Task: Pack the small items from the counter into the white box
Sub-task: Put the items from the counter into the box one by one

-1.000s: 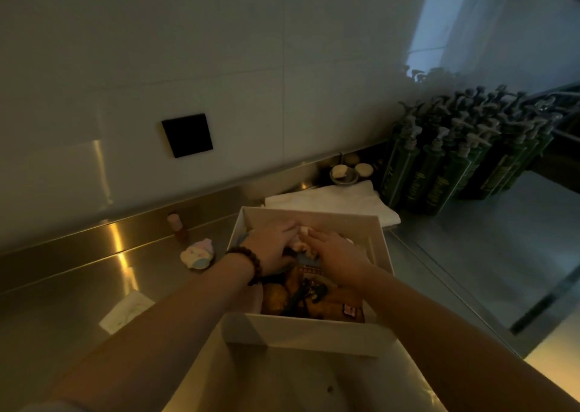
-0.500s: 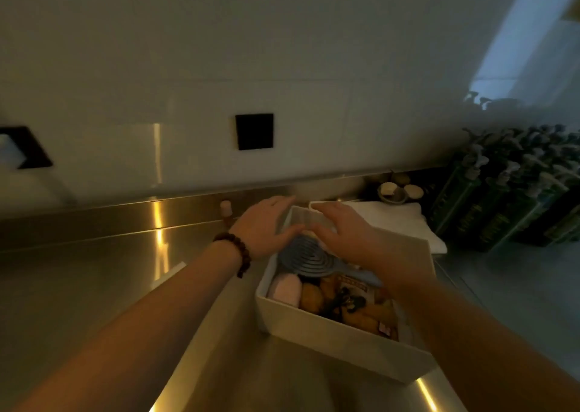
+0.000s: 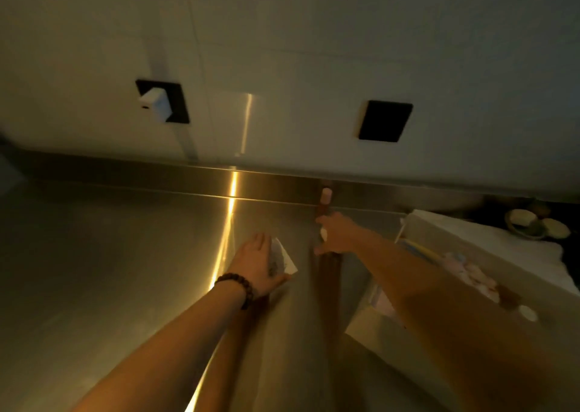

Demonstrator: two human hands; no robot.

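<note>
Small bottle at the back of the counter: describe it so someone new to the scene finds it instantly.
Follow the steel counter to its raised back lip under the tiled wall. The small bottle stands upright against that lip, below and left of the right-hand black wall plate, just beyond the right hand. Its brown body and pale pink cap set it apart.

Head view, down over counter (image 3: 110,286)
</note>
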